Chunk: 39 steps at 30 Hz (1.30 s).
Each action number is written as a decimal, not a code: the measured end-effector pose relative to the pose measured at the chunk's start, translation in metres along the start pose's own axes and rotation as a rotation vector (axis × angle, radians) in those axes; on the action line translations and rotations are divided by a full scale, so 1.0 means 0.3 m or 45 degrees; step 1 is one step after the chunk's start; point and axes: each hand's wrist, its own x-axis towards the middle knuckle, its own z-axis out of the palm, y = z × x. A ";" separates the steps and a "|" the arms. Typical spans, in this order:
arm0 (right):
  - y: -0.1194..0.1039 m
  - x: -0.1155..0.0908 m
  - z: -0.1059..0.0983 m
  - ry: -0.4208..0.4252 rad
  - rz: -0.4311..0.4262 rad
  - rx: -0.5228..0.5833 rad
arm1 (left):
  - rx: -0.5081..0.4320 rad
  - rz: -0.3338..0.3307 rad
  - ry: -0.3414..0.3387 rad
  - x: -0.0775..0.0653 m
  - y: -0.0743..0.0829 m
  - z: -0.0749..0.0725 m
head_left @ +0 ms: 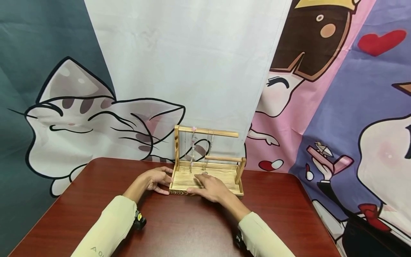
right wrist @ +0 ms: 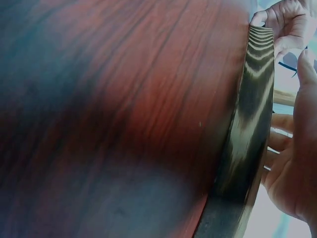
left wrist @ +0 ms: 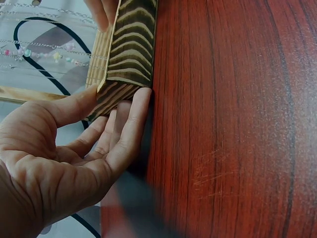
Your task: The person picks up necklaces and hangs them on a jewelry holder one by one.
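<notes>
A wooden jewelry stand (head_left: 205, 180) with a shallow tray base and two horizontal bars stands on the table. Thin necklaces (head_left: 192, 148) hang from its upper bar, one with pink beads. My left hand (head_left: 157, 179) is at the tray's left end; in the left wrist view its thumb lies on the rim and its fingers (left wrist: 133, 114) rest against the outer end wall. Over the tray's front part reaches my right hand (head_left: 210, 187), fingers extended above the tray floor and thumb near the front rim. A small pendant (head_left: 204, 173) shows just beyond its fingertips.
The dark red wooden table (head_left: 179, 225) has rounded far corners. Right behind it hangs a cloth backdrop (head_left: 192, 64) printed with cartoon figures, close to the stand's back. Each forearm wears a light sleeve and a small black wrist camera (head_left: 139, 220).
</notes>
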 end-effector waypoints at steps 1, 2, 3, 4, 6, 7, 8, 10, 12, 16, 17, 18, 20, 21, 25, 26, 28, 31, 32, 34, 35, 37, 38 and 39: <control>0.001 -0.002 -0.003 0.013 -0.010 0.011 | 0.000 0.000 -0.001 0.000 0.000 -0.001; 0.004 -0.003 -0.005 0.024 -0.018 0.022 | 0.000 -0.001 -0.002 0.001 -0.001 -0.001; 0.007 -0.004 -0.007 0.034 -0.020 0.034 | -0.005 -0.004 -0.002 0.004 -0.004 -0.003; 0.010 -0.005 -0.010 0.041 -0.020 0.051 | -0.005 -0.004 -0.009 0.005 -0.005 -0.005; 0.018 -0.007 -0.012 0.054 -0.003 0.088 | -0.011 -0.005 -0.014 0.005 -0.006 -0.007; 0.024 -0.008 -0.014 0.059 0.005 0.109 | -0.012 -0.006 -0.015 0.005 -0.008 -0.008; 0.030 -0.009 -0.016 0.069 0.010 0.133 | -0.011 -0.005 -0.017 0.005 -0.009 -0.007; 0.043 -0.011 -0.020 0.089 0.015 0.177 | -0.008 -0.003 -0.018 -0.002 -0.007 -0.005; 0.056 -0.015 -0.029 0.104 0.019 0.219 | -0.007 -0.006 -0.011 -0.004 -0.005 0.001; 0.083 -0.024 -0.050 0.133 0.013 0.292 | -0.002 -0.006 -0.013 -0.005 0.002 0.002; 0.090 -0.025 -0.055 0.136 0.009 0.301 | -0.002 -0.008 -0.014 -0.004 0.004 0.002; 0.098 -0.025 -0.058 0.142 0.001 0.309 | 0.000 -0.006 -0.016 -0.003 0.005 0.001; 0.114 -0.025 -0.065 0.153 -0.010 0.305 | 0.003 -0.005 -0.015 -0.002 0.006 -0.001; 0.120 -0.024 -0.068 0.156 -0.006 0.303 | 0.002 -0.005 -0.012 -0.002 0.006 0.000; 0.145 -0.026 -0.077 0.163 0.022 0.293 | 0.007 -0.001 -0.010 -0.003 0.004 0.000; 0.151 -0.027 -0.079 0.162 0.032 0.294 | 0.007 0.000 -0.011 -0.003 0.003 0.001; 0.164 -0.027 -0.082 0.159 0.050 0.288 | 0.010 0.000 -0.012 -0.003 0.003 0.000; 0.180 -0.025 -0.085 0.144 0.075 0.281 | 0.003 -0.007 -0.008 -0.001 0.005 0.000; 0.185 -0.024 -0.085 0.139 0.084 0.280 | -0.001 -0.010 -0.005 0.000 0.005 0.000; 0.191 -0.023 -0.086 0.127 0.095 0.272 | -0.001 -0.010 -0.004 0.001 0.005 -0.001; 0.194 -0.021 -0.085 0.124 0.100 0.268 | -0.002 -0.011 -0.005 0.001 0.005 -0.002; 0.198 -0.017 -0.082 0.120 0.107 0.262 | 0.004 -0.007 -0.006 0.002 0.004 -0.003; 0.199 -0.013 -0.081 0.118 0.103 0.261 | 0.000 -0.008 -0.003 0.002 0.004 -0.003; 0.201 -0.008 -0.079 0.120 0.099 0.256 | 0.003 -0.007 -0.004 0.002 0.004 -0.004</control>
